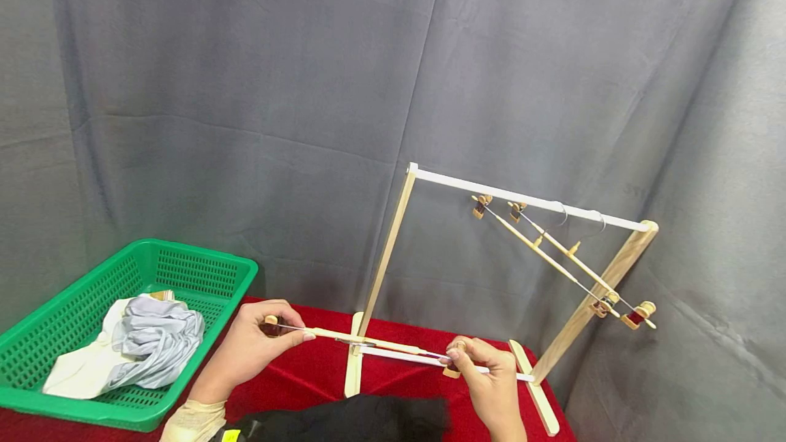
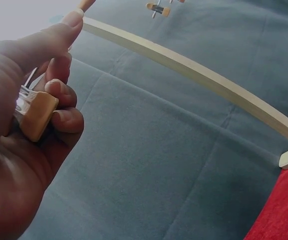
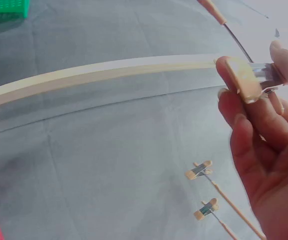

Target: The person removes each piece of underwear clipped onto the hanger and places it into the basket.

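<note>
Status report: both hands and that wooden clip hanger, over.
Left hand pinches one wooden clip; right hand pinches the other clip. Wooden clip hanger held level over red table. Wooden rack right behind it.

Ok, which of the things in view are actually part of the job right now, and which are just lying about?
In hand:
- clip hanger, held level above the table
- left hand pinching its left clip
- right hand pinching its right clip

Lying about:
- wooden rack with two hangers
- green basket of pale clothes
- black garment
- red tablecloth
</note>
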The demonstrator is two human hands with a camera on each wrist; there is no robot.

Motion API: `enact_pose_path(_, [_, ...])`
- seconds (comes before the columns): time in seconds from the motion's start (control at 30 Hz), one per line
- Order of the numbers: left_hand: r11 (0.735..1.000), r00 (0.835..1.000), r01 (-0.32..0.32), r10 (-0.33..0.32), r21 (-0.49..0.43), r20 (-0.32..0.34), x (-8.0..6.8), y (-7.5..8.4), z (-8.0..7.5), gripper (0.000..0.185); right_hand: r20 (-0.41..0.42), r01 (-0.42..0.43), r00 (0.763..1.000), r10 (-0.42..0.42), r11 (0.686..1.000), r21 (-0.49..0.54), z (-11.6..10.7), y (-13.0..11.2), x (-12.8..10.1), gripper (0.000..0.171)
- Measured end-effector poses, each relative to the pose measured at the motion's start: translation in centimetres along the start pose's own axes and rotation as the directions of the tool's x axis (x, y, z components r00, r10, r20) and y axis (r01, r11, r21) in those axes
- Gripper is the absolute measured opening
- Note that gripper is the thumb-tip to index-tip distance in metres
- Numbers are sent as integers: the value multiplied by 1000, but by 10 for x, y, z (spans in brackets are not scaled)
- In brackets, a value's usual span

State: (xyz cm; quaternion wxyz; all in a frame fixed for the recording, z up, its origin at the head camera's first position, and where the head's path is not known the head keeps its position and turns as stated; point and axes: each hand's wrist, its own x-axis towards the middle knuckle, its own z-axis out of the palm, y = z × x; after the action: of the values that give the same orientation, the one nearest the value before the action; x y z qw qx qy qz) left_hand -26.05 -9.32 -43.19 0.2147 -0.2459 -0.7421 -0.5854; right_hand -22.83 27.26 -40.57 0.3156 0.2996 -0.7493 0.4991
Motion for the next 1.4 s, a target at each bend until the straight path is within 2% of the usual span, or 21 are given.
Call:
enact_pose_path(0.1, [1000, 1000, 0, 0, 1, -4, 0, 0, 0, 18, -4, -60, 998, 61, 998, 34, 1, -2, -1, 16])
enact_pose_path(0.27, [1000, 1000, 1, -1, 0, -3, 0, 0, 0, 15, 1, -104, 995, 104, 993, 61, 1, -6, -1, 14])
enact_pose_path(0.47, [1000, 1000, 19, -19, 4, -25, -1, 2, 1, 21, 52, -162, 986, 158, 983, 81, 2, -12, -1, 11])
enact_pose_path(0.63, [1000, 999, 6, -6, 0, -48, -1, 4, 3, 34, 116, -155, 983, 144, 984, 89, 2, -13, 0, 15])
enact_pose_path(0.73, [1000, 999, -5, 5, -15, -46, 0, 3, 5, 36, 154, -134, 980, 122, 989, 67, 0, -12, 0, 18])
enact_pose_path(0.97, [999, 999, -33, 33, -11, -35, 1, 0, 7, 36, 199, -223, 955, 220, 975, -10, 0, -14, -3, 21])
enact_pose_path(1.07, [1000, 999, -14, 14, -2, -31, 0, -1, 6, 38, 203, -211, 956, 211, 977, -26, 1, -13, -4, 21])
enact_pose_path(1.3, [1000, 1000, 30, -30, -8, -7, 1, -3, 6, 37, 196, -114, 974, 111, 993, 5, 3, -13, -2, 19])
enact_pose_path(1.4, [998, 998, 56, -56, 9, 2, 1, -3, 6, 37, 185, -106, 977, 103, 994, 2, 3, -14, -2, 18])
